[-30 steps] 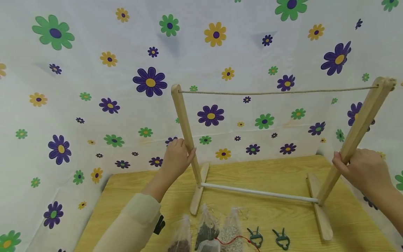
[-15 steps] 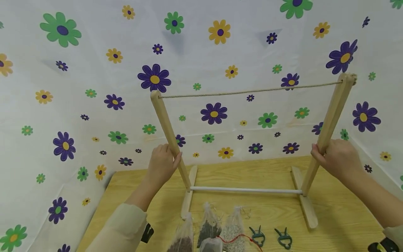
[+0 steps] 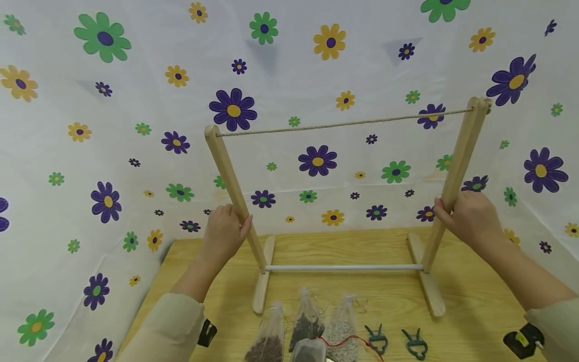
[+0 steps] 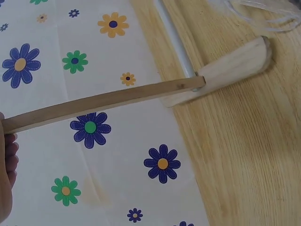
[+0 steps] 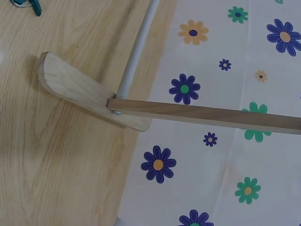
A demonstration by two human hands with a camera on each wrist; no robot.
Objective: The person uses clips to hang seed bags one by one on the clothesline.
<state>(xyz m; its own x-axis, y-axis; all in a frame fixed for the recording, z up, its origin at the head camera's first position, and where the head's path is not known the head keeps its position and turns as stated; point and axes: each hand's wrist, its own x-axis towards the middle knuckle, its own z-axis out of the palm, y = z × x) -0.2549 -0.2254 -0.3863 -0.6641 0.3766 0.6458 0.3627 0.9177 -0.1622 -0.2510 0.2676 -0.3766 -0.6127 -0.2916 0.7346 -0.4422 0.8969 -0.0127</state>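
A wooden frame stands on the table, its two posts joined by a white rod (image 3: 344,267) low down and a twine (image 3: 344,124) across the top. My left hand (image 3: 223,229) grips the left post (image 3: 230,176) about halfway up, thumb on the near side. On the other side, my right hand (image 3: 472,216) holds the right post (image 3: 459,161) at a similar height. Flat feet carry the posts: the left foot (image 4: 235,66) and the right foot (image 5: 75,84) lie on the tabletop. Only the left hand's edge shows in the left wrist view; the right hand is outside the right wrist view.
Before the frame are three sheer bags: a brown-filled bag (image 3: 267,342), a dark-filled bag (image 3: 305,322) and a pale-filled bag (image 3: 340,332). Near them lie a grey-white container (image 3: 309,350), a red cord (image 3: 341,342) and two green clips (image 3: 377,341). A flowered sheet (image 3: 280,166) hangs behind the table (image 3: 362,294).
The frame has shifted left and swung round to stand squarer to me, both hands moving with it and keeping their grip. The head view has also moved slightly.
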